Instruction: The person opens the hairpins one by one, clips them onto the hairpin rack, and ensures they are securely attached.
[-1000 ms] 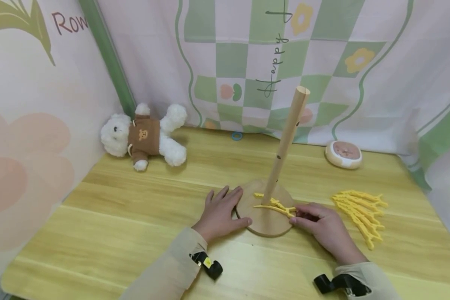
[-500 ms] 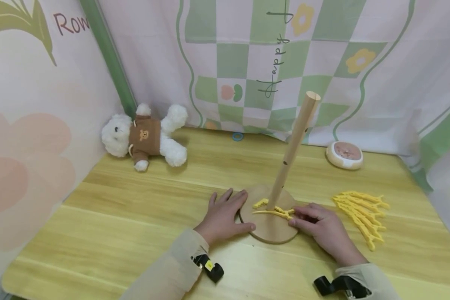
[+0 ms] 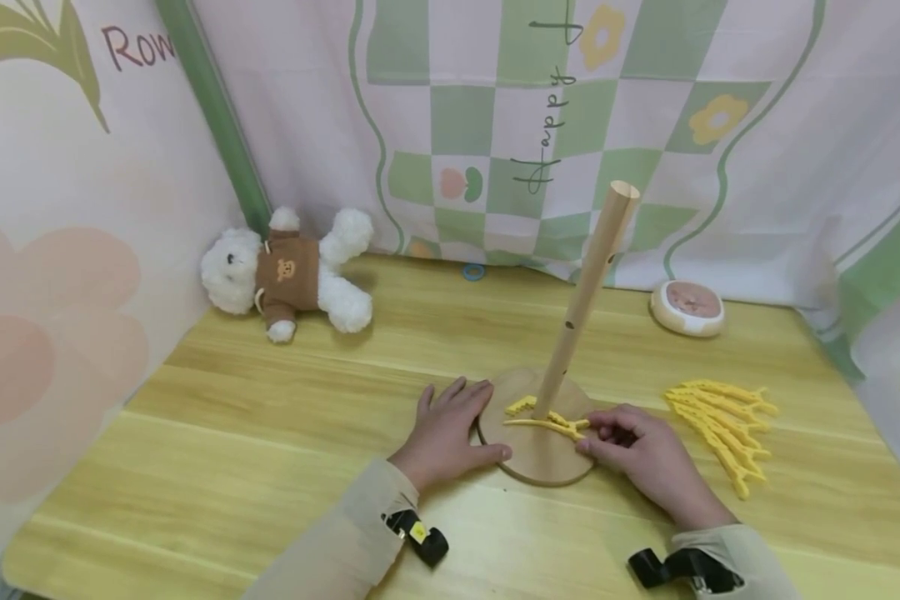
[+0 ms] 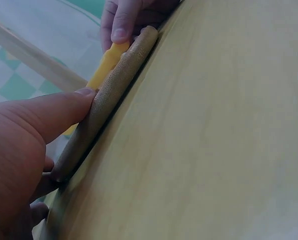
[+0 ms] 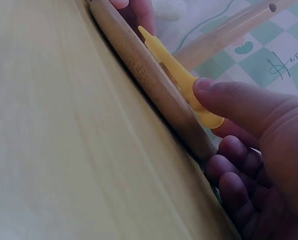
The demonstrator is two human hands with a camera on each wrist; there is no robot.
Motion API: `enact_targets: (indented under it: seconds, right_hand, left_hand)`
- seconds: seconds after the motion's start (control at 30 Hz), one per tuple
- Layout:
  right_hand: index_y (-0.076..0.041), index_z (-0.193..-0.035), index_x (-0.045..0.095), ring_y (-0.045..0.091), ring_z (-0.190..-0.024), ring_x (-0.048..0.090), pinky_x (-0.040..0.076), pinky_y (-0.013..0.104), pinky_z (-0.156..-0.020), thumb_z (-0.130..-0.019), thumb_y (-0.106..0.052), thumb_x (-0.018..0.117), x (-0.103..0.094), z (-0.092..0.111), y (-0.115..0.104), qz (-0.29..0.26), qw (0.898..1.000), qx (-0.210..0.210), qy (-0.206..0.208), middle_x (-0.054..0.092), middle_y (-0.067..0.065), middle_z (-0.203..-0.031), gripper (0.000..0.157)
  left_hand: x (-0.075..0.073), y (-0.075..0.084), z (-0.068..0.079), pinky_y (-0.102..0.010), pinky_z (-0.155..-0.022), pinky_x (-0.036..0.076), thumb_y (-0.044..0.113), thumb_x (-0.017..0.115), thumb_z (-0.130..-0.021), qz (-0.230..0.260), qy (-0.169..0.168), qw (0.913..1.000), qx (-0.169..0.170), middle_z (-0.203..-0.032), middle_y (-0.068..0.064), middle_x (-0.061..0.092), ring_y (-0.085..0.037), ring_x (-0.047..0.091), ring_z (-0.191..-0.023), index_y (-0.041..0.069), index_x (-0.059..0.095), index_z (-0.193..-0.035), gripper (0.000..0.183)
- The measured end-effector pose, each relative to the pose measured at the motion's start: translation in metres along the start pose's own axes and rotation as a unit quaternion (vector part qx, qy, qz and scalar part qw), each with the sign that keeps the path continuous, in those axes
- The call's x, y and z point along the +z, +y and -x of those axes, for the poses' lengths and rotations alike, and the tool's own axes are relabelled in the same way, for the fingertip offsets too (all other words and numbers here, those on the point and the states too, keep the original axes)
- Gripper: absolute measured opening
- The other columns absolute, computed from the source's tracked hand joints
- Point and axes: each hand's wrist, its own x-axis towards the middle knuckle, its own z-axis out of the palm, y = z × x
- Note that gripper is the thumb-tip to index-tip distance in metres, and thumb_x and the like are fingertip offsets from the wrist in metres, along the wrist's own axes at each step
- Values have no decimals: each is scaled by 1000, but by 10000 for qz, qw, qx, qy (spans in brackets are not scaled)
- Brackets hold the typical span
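A round wooden base [image 3: 543, 467] with an upright wooden pole [image 3: 588, 287] stands on the table. Dark holes dot the pole. My left hand [image 3: 450, 437] rests at the base's left edge, fingers spread and thumb on the rim. At the right edge, my right hand [image 3: 637, 450] pinches a yellow forked branch-shaped piece [image 3: 543, 424] between thumb and forefinger. This piece lies across the base in front of the pole; in the right wrist view, the yellow branch piece [image 5: 171, 65] runs along the base's edge. Another yellow branch piece [image 3: 521, 406] shows partly behind the pole.
Several yellow branch pieces [image 3: 720, 425] lie fanned out to the right. A white plush toy [image 3: 292, 271] in a brown top lies at the back left. A blue ring [image 3: 473, 272] and a rounded cream device [image 3: 687, 309] sit near the back curtain.
Over the last second the base and pole have shifted slightly right and towards me, both hands staying at its edges. Since half a second ago almost nothing has moved.
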Motion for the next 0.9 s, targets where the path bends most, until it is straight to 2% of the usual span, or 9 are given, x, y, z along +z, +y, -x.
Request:
enact_targets:
  seconds: [0.27, 0.53, 0.9]
  right_hand:
    - [-11, -107, 75, 9, -78, 58, 50, 24, -67, -84, -33, 83, -1, 0, -1, -3, 10000, 61, -36, 65, -1, -89, 33]
    - [-9, -115, 73, 10, -79, 59, 50, 24, -68, -86, -32, 81, -3, 0, -1, -105, 9996, 257, -47, 65, 1, -91, 38]
    - [-4, -130, 65, 10, -84, 61, 52, 23, -71, -86, -35, 80, -6, 3, -5, -392, 9978, 506, -187, 67, 5, -100, 57]
  left_hand:
    - [0, -1, 0, -64, -118, 6, 56, 70, -88, 36, 1, 10000, 49, -160, -4, 37, -32, 23, -151, 12, 36, -156, 88]
    - [0, -1, 0, -63, -118, 6, 57, 70, -88, 8, 5, 10000, 47, -161, -3, 36, -31, 23, -151, 14, 36, -157, 89]
    - [0, -1, -1, -63, -118, 6, 57, 70, -87, -24, -19, 10000, 32, -161, -2, 36, -31, 23, -151, 14, 36, -157, 89]
